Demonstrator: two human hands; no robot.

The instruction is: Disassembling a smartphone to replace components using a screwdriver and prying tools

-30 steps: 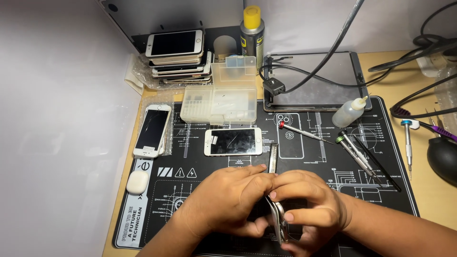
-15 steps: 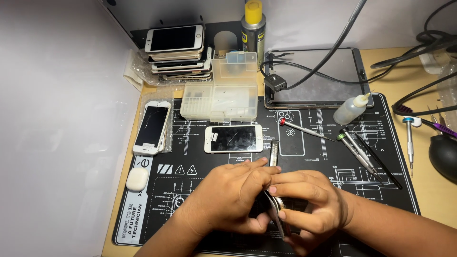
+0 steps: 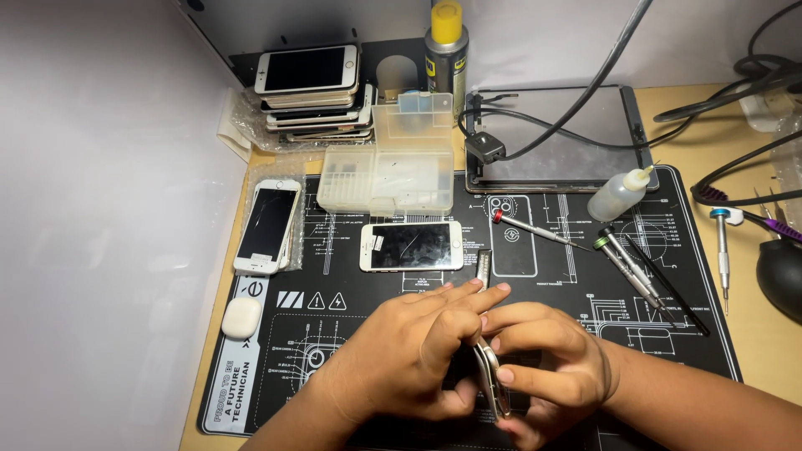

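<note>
Silver-edged, the phone (image 3: pixel 491 380) stands on edge between both hands, its long axis running away from the person. Left hand (image 3: pixel 409 355) fingers (image 3: pixel 476 296) clamp one face, right hand (image 3: pixel 547 367) fingers the other, above the mat (image 3: pixel 351 334).

Silver phone (image 3: pixel 491 380) edge-on, upright above mat

bare mat (image 3: pixel 351 351) left of hands; white phone (image 3: pixel 411 246) and screwdrivers (image 3: pixel 631 267) block beyond.
</note>
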